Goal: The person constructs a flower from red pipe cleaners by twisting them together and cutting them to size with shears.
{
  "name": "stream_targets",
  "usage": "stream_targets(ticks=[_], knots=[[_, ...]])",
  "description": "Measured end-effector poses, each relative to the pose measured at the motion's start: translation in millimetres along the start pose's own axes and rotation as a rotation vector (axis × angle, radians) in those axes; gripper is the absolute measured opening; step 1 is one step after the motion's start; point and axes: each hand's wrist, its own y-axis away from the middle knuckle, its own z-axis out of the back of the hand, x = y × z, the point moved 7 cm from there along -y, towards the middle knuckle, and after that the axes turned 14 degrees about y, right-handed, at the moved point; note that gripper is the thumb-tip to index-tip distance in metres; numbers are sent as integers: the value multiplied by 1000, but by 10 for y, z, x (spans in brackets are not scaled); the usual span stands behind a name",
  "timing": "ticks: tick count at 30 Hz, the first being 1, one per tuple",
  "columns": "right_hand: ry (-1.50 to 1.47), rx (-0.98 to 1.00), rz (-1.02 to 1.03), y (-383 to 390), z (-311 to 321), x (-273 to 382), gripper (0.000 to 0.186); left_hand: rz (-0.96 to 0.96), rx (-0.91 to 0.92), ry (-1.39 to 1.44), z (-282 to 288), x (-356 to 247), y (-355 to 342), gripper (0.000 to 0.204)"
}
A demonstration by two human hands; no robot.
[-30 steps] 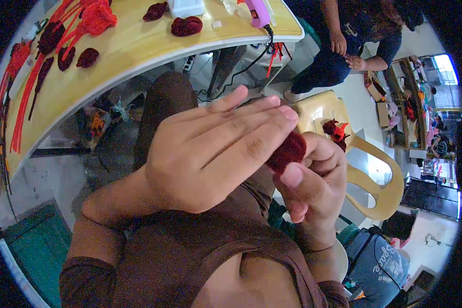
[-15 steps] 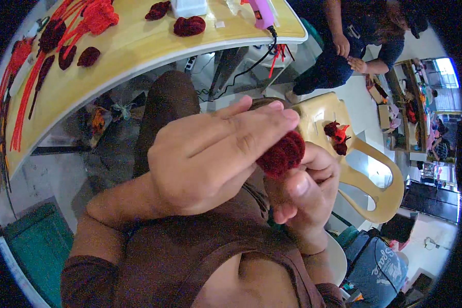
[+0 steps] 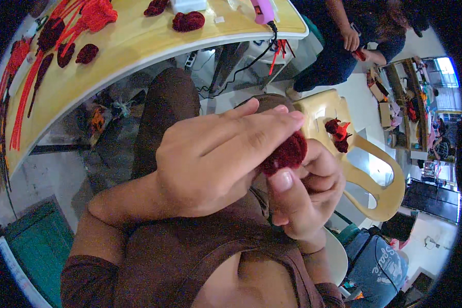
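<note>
In front of my chest, both hands hold a rounded, fuzzy dark red pipe-cleaner piece [image 3: 288,154] with curved ridges. My left hand [image 3: 215,154] has its back toward the view, and its straight fingers lie pressed together across the top of the piece. From the other side, my right hand [image 3: 313,190] grips it between the thumb on the near face and curled fingers behind. The left palm and the underside of the piece are hidden.
A yellow table [image 3: 138,46] carries dark red petal-like pieces [image 3: 87,53], bright red pipe cleaners [image 3: 98,15] and a pink glue gun [image 3: 262,11] with a black cord. Right, a yellow plastic chair [image 3: 364,149] holds small red pieces [image 3: 339,134]. A person [image 3: 354,46] sits beyond.
Both hands have shifted slightly right. The piece has turned a little, and my right thumb has moved left over its lower edge. The other person's hands now hold something red.
</note>
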Motion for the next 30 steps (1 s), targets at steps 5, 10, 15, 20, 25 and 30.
stream_targets(ticks=[5, 10, 15, 20, 25, 30], knots=[[110, 30, 71, 12, 30, 17, 21, 5, 9, -10, 47, -22, -18, 42], [24, -4, 74, 35, 103, 25, 21, -66, 1, -57, 48, -70, -34, 39], [81, -21, 45, 25, 100, 24, 18, -121, 12, -64, 8, -75, -3, 37], [45, -84, 87, 12, 125, -52, 15, -57, 11, -56, -59, -43, -4, 37], [45, -22, 25, 19, 157, -4, 14, -50, -13, -14, -40, -25, 15, 37], [101, -31, 23, -7, 198, -23, 12, 69, 14, 73, -41, 7, 22, 36]])
